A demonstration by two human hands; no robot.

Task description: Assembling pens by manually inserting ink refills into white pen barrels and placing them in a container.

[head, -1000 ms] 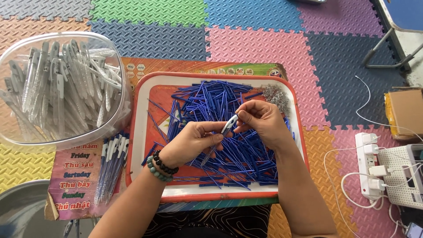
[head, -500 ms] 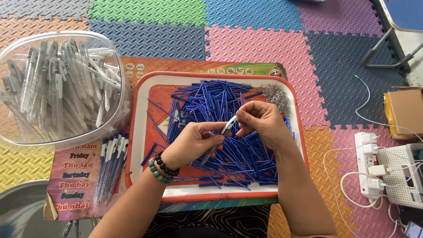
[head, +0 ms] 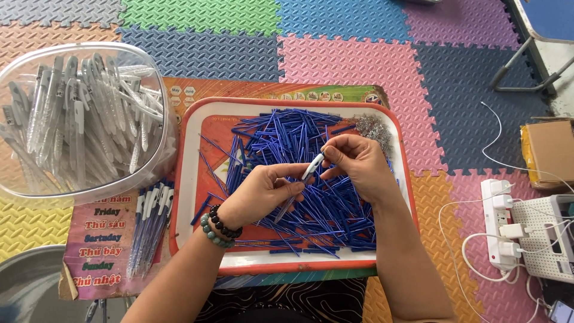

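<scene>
We're pinching a clear pen barrel (head: 312, 168) with both hands' fingers above the tray (head: 185, 179); one slip drops it into the refills (head: 299, 179).

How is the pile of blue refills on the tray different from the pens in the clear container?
The blue refills are thin, dark blue sticks, spread loose and flat across the red-rimmed tray. The pens in the clear container are thicker, with clear and white bodies, heaped leaning inside its walls. The left hand and right hand work above the refills; no hand touches the container. Both lie in untidy heaps.
</scene>
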